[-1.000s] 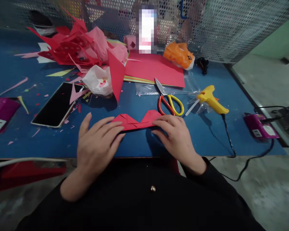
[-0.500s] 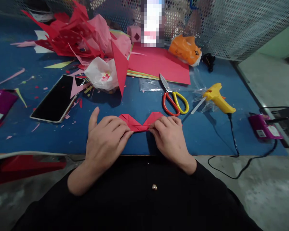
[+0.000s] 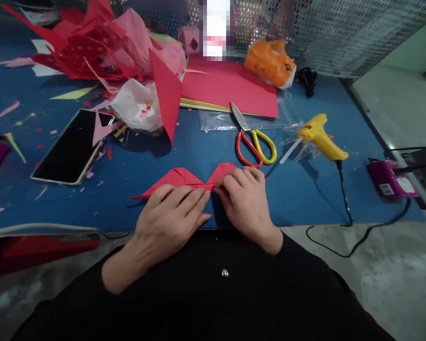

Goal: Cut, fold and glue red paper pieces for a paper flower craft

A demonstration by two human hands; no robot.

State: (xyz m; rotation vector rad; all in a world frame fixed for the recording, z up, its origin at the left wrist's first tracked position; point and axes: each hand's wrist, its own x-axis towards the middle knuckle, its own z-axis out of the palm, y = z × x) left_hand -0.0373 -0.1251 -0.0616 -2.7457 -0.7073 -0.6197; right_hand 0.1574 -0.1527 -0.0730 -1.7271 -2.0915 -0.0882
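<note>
A folded red paper [image 3: 179, 177] with two peaks and a notch between them lies at the front of the table, its pointed left end showing. My left hand [image 3: 172, 215] rests over its lower edge, fingers stretched out side by side with fingertips on the paper near the middle, thumb apart below. With curled fingers, my right hand [image 3: 246, 203] pinches the lower edge just right of the notch and covers most of the right side. Beyond the right hand lie scissors [image 3: 248, 135] with one red and one yellow handle.
A yellow glue gun [image 3: 321, 137] lies to the right, its cord running to a purple power socket [image 3: 390, 177]. Red paper sheets [image 3: 230, 87] are stacked behind. On the left are a phone [image 3: 73, 147], a white plastic bag [image 3: 137, 106], crumpled red paper [image 3: 81, 42] and scattered scraps.
My left hand has slid right and toward me along the paper, uncovering its left tip. Its thumb has come off the edge. The right hand stays at the paper.
</note>
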